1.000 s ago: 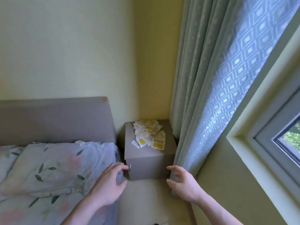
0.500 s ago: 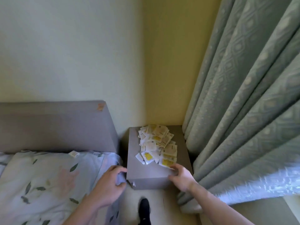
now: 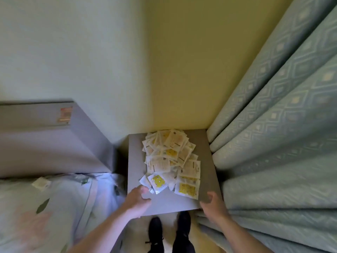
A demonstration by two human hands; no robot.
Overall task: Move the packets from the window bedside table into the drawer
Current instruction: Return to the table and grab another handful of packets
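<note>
The packets [image 3: 171,163] are small, flat, white and cream sachets, several printed with yellow panels. They lie in a loose, overlapping heap on top of the grey bedside table [image 3: 135,161], spread from its back edge toward the front, nearer the right half. The nearest ones, face up with yellow squares, sit close to the front edge. The table stands in the corner between bed and curtain. Its drawer is not visible from above.
</note>
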